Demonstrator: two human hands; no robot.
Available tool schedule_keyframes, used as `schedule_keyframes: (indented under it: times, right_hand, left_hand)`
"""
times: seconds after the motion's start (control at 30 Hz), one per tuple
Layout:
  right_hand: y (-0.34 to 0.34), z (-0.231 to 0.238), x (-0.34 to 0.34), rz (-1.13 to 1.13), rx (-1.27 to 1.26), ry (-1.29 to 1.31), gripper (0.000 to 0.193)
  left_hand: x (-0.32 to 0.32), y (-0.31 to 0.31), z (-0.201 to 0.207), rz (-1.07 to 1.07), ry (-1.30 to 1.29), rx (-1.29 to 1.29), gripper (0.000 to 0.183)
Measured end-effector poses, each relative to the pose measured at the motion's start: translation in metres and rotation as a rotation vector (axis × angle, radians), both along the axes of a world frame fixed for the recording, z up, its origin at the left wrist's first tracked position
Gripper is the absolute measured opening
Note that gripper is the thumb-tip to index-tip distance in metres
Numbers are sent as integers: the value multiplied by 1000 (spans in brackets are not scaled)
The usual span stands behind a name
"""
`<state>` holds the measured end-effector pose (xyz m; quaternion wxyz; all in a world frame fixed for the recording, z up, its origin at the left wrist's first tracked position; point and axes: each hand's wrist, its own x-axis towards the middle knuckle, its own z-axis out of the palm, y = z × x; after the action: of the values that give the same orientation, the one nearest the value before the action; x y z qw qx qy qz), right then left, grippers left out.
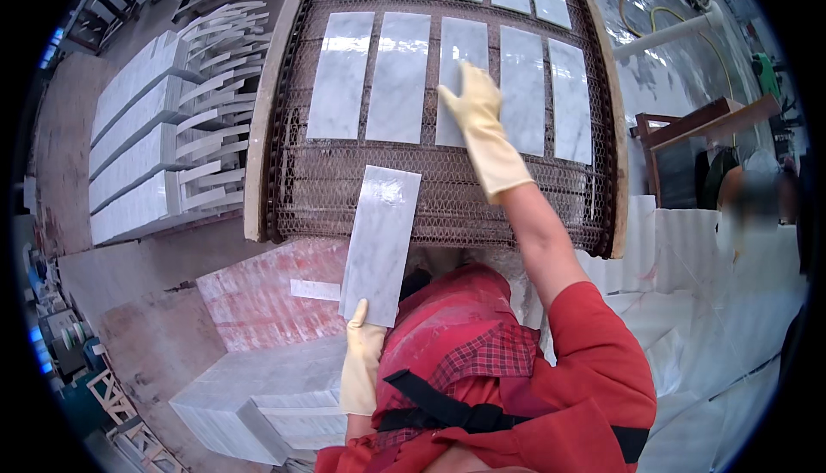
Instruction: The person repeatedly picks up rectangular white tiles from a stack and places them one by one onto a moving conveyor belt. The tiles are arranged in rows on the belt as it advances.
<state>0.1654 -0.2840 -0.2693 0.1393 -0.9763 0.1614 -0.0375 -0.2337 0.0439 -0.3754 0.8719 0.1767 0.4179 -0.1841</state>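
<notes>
At the near end of the mesh belt [301, 180], grasp a loose grey tile [383, 245] by its nearer end with the left grip [363, 361], thumb pressed on the upper face. Have its other end overlapping the belt's edge; cannot tell whether resting there. Reach out across the belt with the right grip [476, 105], spread and clasping nothing, at the middle tile [465, 41] of the near row; cannot tell whether touching it. Wear cream gloves [503, 167] on both. Have five tiles in that row, and five more in the row farther along the belt. See also wooden rails [255, 189] along both sides of the belt, stacked pale slabs [133, 172] to its left, and a red-stained board [258, 301] just off its near left corner.
</notes>
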Motion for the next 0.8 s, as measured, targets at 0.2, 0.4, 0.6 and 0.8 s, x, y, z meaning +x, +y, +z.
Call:
schedule_keyframes:
  times: [0.2,0.4,0.6,0.8]
  right_hand:
    - [-81,-10,-32,-194,-126,35,88]
    - [-91,-22,-32,-233,-105,6,88]
    - [-84,-10,-42,-267,-45,54,86]
    - [-94,-5,-50,-215,-26,54,85]
  left_hand:
    - [12,-7,16,-17,-8,124,73]
    - [11,0,12,-41,-4,143,70]
    - [15,1,10,-5,6,132,64]
    - [14,1,9,5,-2,127,63]
